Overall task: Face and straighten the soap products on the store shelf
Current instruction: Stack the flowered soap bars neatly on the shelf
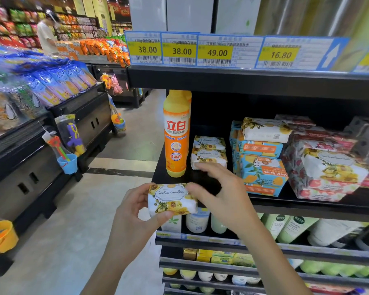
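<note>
The left hand (134, 209) has its grip closed on the soap bar (172, 201), thumb under it and fingers behind, so the flower label faces the person and can be read. The right hand (219, 188) is at the bar's right end. Its thumb touches the top corner, but its fingers are blurry and reach over the bar, so it is hard to tell if this grip is closed on the soap or just steadying it. The bar is held level in the air, just in front of the shelf (307, 206), not on it yet. It looks like the person is turning it the right way before putting it back.

Just behind the hands sits a stack of two soaps (209, 153) with the same yellow flowers. That is likely where the bar belongs, so it would make three. One more flower soap (264, 129) lies crooked on top of the blue boxes (261, 169), and one lies on the pink flower packs (320, 190). That makes five in all. The blue boxes are piled up and their words are upside down. An orange bottle (176, 135) stands tall beside the stack. Above, four price tags (217, 52) show numbers
</note>
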{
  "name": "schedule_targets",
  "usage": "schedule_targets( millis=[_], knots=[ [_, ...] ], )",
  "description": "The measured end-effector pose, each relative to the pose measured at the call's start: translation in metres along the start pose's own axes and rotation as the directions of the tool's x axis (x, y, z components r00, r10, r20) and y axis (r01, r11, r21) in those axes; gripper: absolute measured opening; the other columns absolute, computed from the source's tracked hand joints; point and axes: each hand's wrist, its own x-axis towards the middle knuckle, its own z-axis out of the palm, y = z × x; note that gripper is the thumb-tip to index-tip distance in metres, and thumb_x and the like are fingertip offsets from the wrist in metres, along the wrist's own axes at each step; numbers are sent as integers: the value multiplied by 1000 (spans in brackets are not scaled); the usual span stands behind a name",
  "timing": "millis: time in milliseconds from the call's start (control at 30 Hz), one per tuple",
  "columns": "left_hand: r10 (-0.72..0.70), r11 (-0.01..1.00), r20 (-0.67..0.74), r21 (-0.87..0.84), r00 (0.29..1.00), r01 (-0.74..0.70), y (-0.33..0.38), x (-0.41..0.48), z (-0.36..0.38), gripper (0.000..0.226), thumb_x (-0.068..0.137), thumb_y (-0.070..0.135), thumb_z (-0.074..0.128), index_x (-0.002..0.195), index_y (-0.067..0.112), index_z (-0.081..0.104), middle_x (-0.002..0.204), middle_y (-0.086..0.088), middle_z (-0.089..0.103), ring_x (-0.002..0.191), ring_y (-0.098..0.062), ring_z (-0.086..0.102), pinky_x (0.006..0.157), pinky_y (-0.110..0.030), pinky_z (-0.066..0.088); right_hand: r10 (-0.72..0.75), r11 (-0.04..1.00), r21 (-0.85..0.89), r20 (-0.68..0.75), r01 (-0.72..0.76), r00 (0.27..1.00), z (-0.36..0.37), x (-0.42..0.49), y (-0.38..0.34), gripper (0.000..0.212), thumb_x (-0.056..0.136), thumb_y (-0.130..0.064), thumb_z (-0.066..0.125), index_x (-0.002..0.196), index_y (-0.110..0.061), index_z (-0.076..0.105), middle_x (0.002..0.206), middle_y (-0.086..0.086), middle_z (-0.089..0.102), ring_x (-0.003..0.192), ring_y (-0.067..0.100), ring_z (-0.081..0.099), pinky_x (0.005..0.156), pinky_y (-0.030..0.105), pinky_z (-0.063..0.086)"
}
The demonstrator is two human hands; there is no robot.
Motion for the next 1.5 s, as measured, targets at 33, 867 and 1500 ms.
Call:
schedule_targets(
  millis=[33, 867, 1500],
  knots=[
    [5, 1000, 13, 7, 1000, -5, 1, 1, 2, 70, 60, 31, 96, 119, 43, 61, 114, 22, 67, 110, -5, 65, 95, -36, 57, -5, 1000, 10, 99, 4, 995, -5, -6, -4, 65, 80, -50, 81, 139, -36, 59, 136, -30, 53, 127, -15, 44, 103, 1, 30],
    [279, 738, 204, 580, 938, -346, -19, 23, 28, 51, 84, 28, 82, 133, 23, 68, 144, 6, 58, 135, -26, 55, 109, -36, 32, 99, 893, -448, 97, -45, 990, -5, 5, 12, 63, 97, -23, 69, 154, -24, 42, 155, -2, 40, 145, 20, 28, 117, 29, 26],
    [409, 755, 97, 522, 907, -396, -29, 25, 33, 41, 84, 16, 81, 124, 18, 73, 133, -2, 68, 127, -15, 52, 107, -43, 40, -29, 899, -438, -47, 5, 998, 12, 10, 25, 41, 92, -1, 70, 133, -9, 66, 140, 7, 61, 132, 27, 55, 108, 40, 49]
  ],
)
